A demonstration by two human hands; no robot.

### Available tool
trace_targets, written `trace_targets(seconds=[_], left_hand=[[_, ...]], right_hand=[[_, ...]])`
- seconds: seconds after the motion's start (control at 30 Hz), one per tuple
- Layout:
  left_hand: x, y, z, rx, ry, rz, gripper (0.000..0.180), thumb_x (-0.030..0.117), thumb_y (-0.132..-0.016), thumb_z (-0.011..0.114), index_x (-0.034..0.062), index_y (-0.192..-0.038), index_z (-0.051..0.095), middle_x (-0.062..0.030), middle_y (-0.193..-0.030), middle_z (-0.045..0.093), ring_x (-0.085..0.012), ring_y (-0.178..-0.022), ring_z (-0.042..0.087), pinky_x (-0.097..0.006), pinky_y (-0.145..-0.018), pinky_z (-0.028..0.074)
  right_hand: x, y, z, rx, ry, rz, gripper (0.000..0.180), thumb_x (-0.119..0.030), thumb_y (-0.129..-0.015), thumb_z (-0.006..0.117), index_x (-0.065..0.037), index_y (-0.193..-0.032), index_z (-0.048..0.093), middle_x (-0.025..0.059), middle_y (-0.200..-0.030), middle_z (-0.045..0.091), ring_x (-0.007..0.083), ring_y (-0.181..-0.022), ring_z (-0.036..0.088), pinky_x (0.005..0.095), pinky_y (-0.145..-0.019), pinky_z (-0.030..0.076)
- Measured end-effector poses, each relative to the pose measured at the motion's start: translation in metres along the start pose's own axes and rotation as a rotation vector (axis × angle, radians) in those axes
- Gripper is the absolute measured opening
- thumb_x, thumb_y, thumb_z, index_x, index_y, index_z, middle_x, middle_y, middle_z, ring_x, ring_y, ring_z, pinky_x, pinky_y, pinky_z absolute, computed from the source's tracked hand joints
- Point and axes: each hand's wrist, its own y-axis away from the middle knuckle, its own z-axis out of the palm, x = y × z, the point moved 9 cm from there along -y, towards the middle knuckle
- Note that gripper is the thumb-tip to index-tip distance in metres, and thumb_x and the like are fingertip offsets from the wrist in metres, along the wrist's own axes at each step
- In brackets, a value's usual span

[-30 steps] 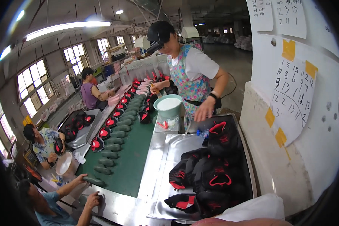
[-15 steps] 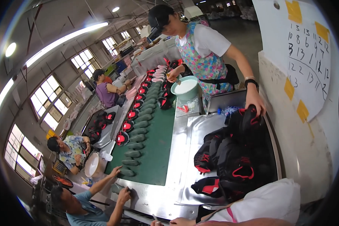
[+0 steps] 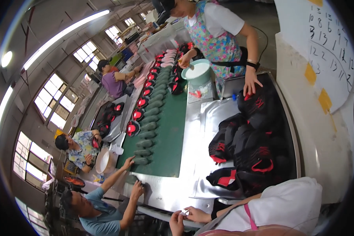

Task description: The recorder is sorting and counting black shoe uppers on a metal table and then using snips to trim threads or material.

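At the bottom edge, my left hand is closed with its fingertips pinched on a small whitish piece, whose kind I cannot make out. My right hand, a black band behind its wrist, meets it from the right with fingers closed on the same piece. Both are just in front of the steel table edge. Nearest beyond them on the metal surface lies a black shoe upper with a red lining, beside a heap of black-and-red shoe uppers.
A green conveyor belt carries rows of dark green soles and red-lined uppers. A person in a floral apron touches the heap and holds a brush by a green basin. A person in blue handles soles at left.
My view has shifted, and my hands show more fully, brought together at the whitish piece. Across the table, the aproned person's hand has come down with a shoe upper onto the heap.
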Motion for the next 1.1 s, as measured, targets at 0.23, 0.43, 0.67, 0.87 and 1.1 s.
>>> trace_targets(seconds=[0.23,0.43,0.67,0.87,1.1], left_hand=[[0.027,0.011,-0.009,0.123,0.305,-0.312,0.013,0.003,-0.084,0.048,-0.0033,-0.092,0.056,-0.0035,-0.062,0.054,-0.0073,-0.054,0.047,-0.020,-0.049,0.037],[0.032,0.013,-0.008,0.158,0.680,-0.238,0.013,0.002,-0.085,0.049,-0.0018,-0.094,0.056,-0.0104,-0.087,0.061,-0.0116,-0.070,0.056,-0.024,-0.069,0.044],[0.049,0.000,0.000,0.126,0.311,-0.147,0.013,0.004,-0.084,0.050,-0.0053,-0.087,0.058,-0.0077,-0.081,0.060,-0.0114,-0.072,0.055,-0.022,-0.070,0.044],[0.027,0.007,-0.009,0.271,0.494,-0.272,0.010,0.005,-0.085,0.049,-0.0013,-0.093,0.050,-0.0086,-0.071,0.059,-0.0122,-0.058,0.049,-0.023,-0.060,0.042],[0.022,0.014,-0.009,0.312,0.681,-0.221,0.023,0.000,-0.081,0.049,0.0017,-0.100,0.037,-0.0209,-0.088,0.061,-0.0131,-0.057,0.050,-0.022,-0.058,0.044]], right_hand=[[0.012,0.005,0.014,-0.161,-0.261,0.148,0.028,-0.030,-0.086,0.045,-0.004,-0.091,0.053,0.0019,-0.065,0.055,0.0107,-0.054,0.050,0.0236,-0.050,0.041],[0.007,0.006,0.010,-0.140,-0.307,0.118,0.026,-0.029,-0.089,0.042,-0.005,-0.087,0.052,0.0004,-0.061,0.053,0.0093,-0.053,0.049,0.0233,-0.049,0.040],[0.005,0.005,-0.004,0.004,-0.393,0.170,0.022,-0.026,-0.088,0.046,-0.005,-0.091,0.054,0.0004,-0.061,0.052,0.0086,-0.053,0.047,0.0234,-0.049,0.037],[0.003,0.010,0.007,-0.114,-0.348,0.161,0.026,-0.028,-0.089,0.045,-0.006,-0.083,0.057,-0.0021,-0.063,0.050,0.0058,-0.052,0.044,0.0192,-0.048,0.035],[0.007,0.007,0.008,-0.107,-0.332,0.132,0.019,-0.020,-0.085,0.050,-0.005,-0.076,0.057,-0.0019,-0.061,0.050,0.0059,-0.053,0.045,0.0190,-0.048,0.034]])
